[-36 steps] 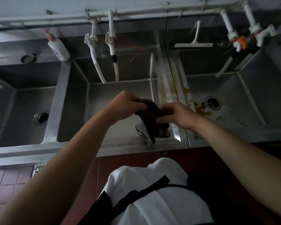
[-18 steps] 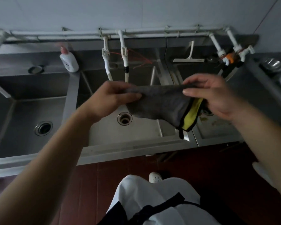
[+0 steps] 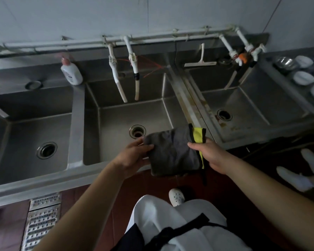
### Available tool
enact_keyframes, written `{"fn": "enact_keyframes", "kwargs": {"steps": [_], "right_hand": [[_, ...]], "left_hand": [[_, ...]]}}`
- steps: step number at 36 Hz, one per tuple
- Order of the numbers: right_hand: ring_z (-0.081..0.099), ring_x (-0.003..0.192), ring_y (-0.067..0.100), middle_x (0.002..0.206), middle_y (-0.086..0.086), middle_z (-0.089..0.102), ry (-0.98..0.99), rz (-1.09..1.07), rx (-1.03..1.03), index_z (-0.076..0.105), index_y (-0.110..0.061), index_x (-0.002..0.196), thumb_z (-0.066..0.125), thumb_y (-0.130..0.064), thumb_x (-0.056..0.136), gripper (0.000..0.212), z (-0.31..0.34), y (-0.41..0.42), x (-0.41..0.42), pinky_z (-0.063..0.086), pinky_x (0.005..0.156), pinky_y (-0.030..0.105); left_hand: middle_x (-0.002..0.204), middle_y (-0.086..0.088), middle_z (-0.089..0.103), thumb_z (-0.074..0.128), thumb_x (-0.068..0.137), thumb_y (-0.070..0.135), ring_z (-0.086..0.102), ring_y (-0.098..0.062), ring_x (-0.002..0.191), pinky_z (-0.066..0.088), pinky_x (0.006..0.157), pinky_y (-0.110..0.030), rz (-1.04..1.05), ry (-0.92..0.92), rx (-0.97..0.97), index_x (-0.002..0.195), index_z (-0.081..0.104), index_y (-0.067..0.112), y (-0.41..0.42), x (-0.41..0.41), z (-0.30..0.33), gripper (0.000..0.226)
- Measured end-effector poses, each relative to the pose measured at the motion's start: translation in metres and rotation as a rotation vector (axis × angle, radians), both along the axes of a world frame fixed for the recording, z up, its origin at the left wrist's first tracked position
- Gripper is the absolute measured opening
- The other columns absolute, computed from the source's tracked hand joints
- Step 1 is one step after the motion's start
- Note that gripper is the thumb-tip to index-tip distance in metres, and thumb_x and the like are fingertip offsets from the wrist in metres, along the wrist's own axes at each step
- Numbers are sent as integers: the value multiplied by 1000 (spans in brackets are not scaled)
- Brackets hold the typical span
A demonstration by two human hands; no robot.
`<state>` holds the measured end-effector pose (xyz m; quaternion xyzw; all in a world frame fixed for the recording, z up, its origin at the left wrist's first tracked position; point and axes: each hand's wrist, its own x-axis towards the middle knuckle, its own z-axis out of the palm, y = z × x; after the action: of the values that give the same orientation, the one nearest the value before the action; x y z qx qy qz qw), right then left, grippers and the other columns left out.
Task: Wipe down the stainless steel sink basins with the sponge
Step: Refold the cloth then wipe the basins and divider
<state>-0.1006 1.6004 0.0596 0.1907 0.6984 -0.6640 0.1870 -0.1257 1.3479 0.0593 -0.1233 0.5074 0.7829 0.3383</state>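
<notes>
Steel dominates: three deep, square-cornered basins sit in a row along the wall. Taking the middle basin (image 3: pixel 134 113) as the landmark, the left basin (image 3: pixel 31 134) lies just beside it across a flat divider, and the right basin (image 3: pixel 252 105) lies beyond a wider rim streaked with brownish stains. All three are brushed stainless, smooth and dull, each with a round drain. White plastic taps (image 3: pixel 123 75) hang over the far wall of the middle basin, a white soap bottle (image 3: pixel 71 72) stands at its far left corner, and a white squeegee (image 3: pixel 200 59) rests on the ledge to its far right.

Above the near right corner of the middle basin, a dark grey wiping cloth (image 3: pixel 172 151) with a yellow band and black edging is stretched between both hands, clear of the steel. It looks soft, limp and light, likely damp, so it should fold or bunch easily; gathering it into a pad under the palm would give the firmest hold for scrubbing.

The left hand (image 3: pixel 134 154) pinches its left edge, and the right hand (image 3: pixel 208 154) grips the yellow-banded edge.
</notes>
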Motion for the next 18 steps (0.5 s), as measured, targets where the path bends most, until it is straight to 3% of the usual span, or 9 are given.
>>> {"fn": "enact_keyframes", "kwargs": {"steps": [2, 5, 8, 10, 12, 15, 18], "right_hand": [[70, 103, 16, 113, -1, 74, 50, 27, 145, 70, -27, 108, 64, -20, 95, 16, 2, 6, -1, 53, 92, 34], [61, 99, 0, 101, -19, 68, 172, 91, 384, 65, -38, 98, 62, -29, 96, 11, 13, 12, -5, 48, 90, 28], [63, 103, 5, 103, -16, 70, 179, 160, 432, 65, -37, 103, 60, -31, 97, 10, 23, 14, -11, 49, 93, 30], [66, 104, 9, 103, -13, 74, 105, 170, 263, 72, -38, 102, 61, -40, 95, 13, 27, 13, -12, 50, 92, 31], [67, 113, 17, 115, -5, 74, 24, 203, -16, 73, -36, 111, 66, -50, 88, 28, 26, 8, -9, 50, 96, 36], [63, 121, 26, 127, 12, 68, -48, 126, -271, 68, -17, 123, 75, -45, 80, 51, 9, 7, -7, 50, 103, 44], [69, 111, 27, 120, 13, 72, -146, -37, -323, 71, -13, 117, 69, -34, 87, 37, -10, 22, -15, 56, 91, 39]], "left_hand": [[121, -17, 63, 49, 98, 4, 65, -32, 105, 59, 83, -49, -3, 51, -34, 133, 53, 5, 5, 3, 1, 35], [116, -15, 63, 46, 102, 10, 65, -33, 105, 57, 82, -59, 8, 154, -156, 126, 57, 9, 20, 4, 10, 26], [114, -14, 66, 47, 103, 15, 65, -31, 109, 59, 78, -57, 75, 188, -196, 117, 62, 16, 46, 5, 24, 21], [114, -11, 67, 49, 102, 21, 65, -29, 108, 59, 80, -56, 89, 147, -177, 116, 63, 20, 66, 5, 34, 20], [113, -7, 68, 53, 100, 31, 66, -25, 106, 60, 77, -48, -1, 90, -78, 121, 63, 22, 87, 5, 41, 25], [102, 6, 74, 53, 96, 47, 69, -11, 97, 60, 83, -40, -176, 100, -51, 122, 65, 23, 109, 3, 47, 37], [121, -4, 64, 50, 97, 46, 60, -22, 115, 55, 93, -50, -215, 42, -76, 127, 61, 18, 112, -9, 36, 42]]}}
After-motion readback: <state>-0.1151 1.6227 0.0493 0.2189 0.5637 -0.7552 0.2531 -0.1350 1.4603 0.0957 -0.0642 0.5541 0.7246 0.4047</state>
